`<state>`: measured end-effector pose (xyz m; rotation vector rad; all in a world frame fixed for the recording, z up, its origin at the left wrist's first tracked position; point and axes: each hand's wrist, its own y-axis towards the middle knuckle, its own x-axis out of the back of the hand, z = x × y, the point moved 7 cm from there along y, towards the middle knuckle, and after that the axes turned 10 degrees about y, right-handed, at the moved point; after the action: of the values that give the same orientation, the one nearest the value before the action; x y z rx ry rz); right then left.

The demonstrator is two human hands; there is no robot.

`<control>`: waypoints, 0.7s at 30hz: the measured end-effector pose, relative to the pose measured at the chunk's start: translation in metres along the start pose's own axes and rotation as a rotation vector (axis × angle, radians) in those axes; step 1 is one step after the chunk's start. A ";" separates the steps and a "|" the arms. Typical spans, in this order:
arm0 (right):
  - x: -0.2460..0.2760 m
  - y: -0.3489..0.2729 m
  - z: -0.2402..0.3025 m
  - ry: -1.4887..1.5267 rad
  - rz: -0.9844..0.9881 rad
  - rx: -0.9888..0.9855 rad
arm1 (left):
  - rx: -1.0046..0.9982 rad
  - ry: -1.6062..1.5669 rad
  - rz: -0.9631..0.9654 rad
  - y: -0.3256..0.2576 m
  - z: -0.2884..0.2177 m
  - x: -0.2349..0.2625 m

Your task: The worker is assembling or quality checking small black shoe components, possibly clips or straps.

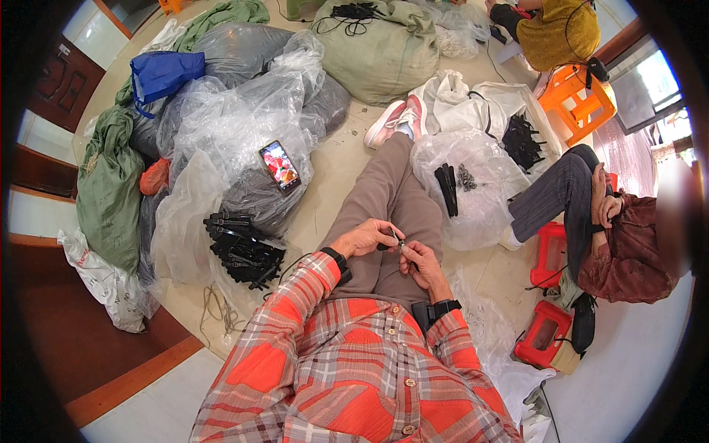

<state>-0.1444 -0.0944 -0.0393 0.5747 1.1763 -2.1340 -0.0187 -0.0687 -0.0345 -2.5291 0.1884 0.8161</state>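
Above my lap, my left hand (365,238) pinches a short black strap (391,236). Close beside it, my right hand (421,264) is closed on a small metal piece, possibly a buckle, at the strap's end; the fingers hide most of it. Left of my legs lies a heap of black straps with metal buckles (240,251). On a clear plastic bag (480,210) to the right rest a bundle of black straps (447,190) and a little pile of small metal pieces (466,177).
A lit phone (279,167) lies on plastic-wrapped sacks (251,111) at left. Green sacks (384,52) stand beyond my feet. At right, a seated person (628,244) is near red plastic stools (544,336) and an orange stool (578,103). More black straps (523,142) lie farther right.
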 end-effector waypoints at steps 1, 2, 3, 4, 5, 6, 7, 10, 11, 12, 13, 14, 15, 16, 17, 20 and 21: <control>0.000 0.000 0.000 -0.006 0.000 0.004 | 0.000 0.000 0.000 0.000 0.000 0.001; -0.001 0.000 0.001 -0.006 0.000 0.004 | -0.003 0.003 0.006 0.000 0.000 0.001; -0.001 0.000 0.001 -0.005 0.001 0.001 | -0.005 0.006 0.012 0.000 0.000 0.001; -0.001 0.000 0.001 -0.003 0.001 0.000 | -0.005 0.006 0.013 0.001 0.001 0.001; -0.001 0.000 0.001 -0.003 0.001 0.000 | -0.005 0.007 0.011 0.001 0.001 0.001; -0.001 0.000 0.000 -0.003 -0.001 0.000 | -0.004 0.008 0.009 0.001 0.001 0.001; -0.001 0.000 0.000 -0.002 -0.003 0.001 | -0.004 0.008 0.009 0.001 0.001 0.001; 0.000 0.001 0.000 -0.003 -0.004 -0.003 | -0.013 0.014 0.019 0.002 0.001 0.002; 0.001 0.001 0.000 -0.002 -0.002 -0.002 | -0.017 0.024 0.015 0.002 0.001 0.002; 0.001 0.001 -0.001 -0.008 0.007 0.005 | -0.020 0.033 0.011 0.002 0.002 0.002; 0.001 0.001 -0.001 -0.013 0.014 0.014 | -0.020 0.035 0.012 0.002 0.001 0.002; 0.001 0.001 0.000 -0.012 0.015 0.017 | -0.013 0.036 0.011 0.002 0.000 0.001; 0.002 0.002 0.000 -0.016 0.002 0.009 | -0.006 0.037 0.009 0.002 0.000 0.001; 0.002 0.001 0.000 -0.021 -0.009 -0.002 | -0.006 0.037 0.008 0.002 0.000 0.001; 0.002 0.001 0.001 -0.021 -0.009 -0.002 | -0.005 0.030 0.002 0.002 0.001 0.002; -0.003 0.000 0.001 -0.025 0.004 -0.012 | -0.006 0.023 -0.004 0.002 0.002 0.003; -0.004 0.000 0.001 -0.026 0.003 -0.011 | -0.009 0.024 -0.003 0.001 0.002 0.004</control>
<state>-0.1414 -0.0938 -0.0359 0.5421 1.1720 -2.1249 -0.0173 -0.0686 -0.0386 -2.5476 0.1892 0.7873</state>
